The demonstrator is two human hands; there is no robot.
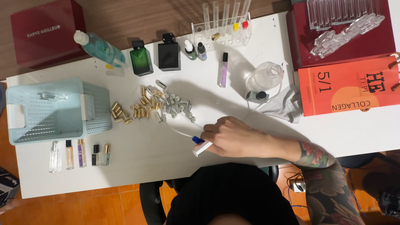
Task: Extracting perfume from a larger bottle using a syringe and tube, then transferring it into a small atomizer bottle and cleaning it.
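My right hand [233, 137] rests on the white table [146, 166] near its front edge, the tattooed forearm coming in from the right. It is shut on a small white tube with a blue tip [201, 146], which points left. A thin clear hose [183, 132] curves along the table beside the hand. Just beyond the hand lie a scatter of small clear vials [175, 106] and a heap of gold caps [125, 111]. My left hand is out of sight.
A pale blue basket [54, 110] stands at the left, with a row of small perfume bottles [79, 154] in front. Green [141, 60] and black [169, 55] bottles, a test-tube rack [223, 25], a glass flask [266, 77] and an orange bag [350, 85] line the back and right.
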